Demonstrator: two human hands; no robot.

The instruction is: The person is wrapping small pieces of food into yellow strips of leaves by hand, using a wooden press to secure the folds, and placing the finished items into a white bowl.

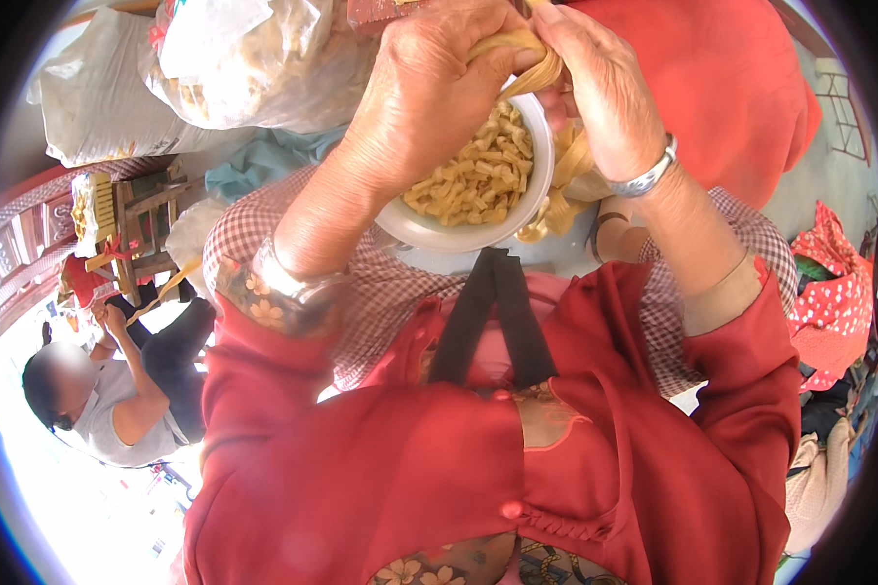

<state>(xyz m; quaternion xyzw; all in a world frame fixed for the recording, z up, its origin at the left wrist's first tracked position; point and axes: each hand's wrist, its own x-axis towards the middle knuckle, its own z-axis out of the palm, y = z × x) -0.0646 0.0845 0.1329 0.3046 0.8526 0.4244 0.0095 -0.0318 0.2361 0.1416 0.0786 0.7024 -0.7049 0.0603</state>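
Near the top of the head view, my left hand pinches a folded yellow strip, which looks like bean curd skin. The strip loops between both hands, and part of it is hidden by the fingers. My right hand, with a silver bracelet at its wrist, grips the strip from the other side. Below the hands stands a white bowl, partly covered by my left hand and forearm. Many small yellow knotted pieces fill it. More loose yellow strips hang or lie just right of the bowl.
Large plastic bags stand at the upper left, beside a blue cloth. A red cloth-like surface spreads at the upper right. At left, another person holds a yellow strip near a wooden chair. Red dotted fabric lies at right.
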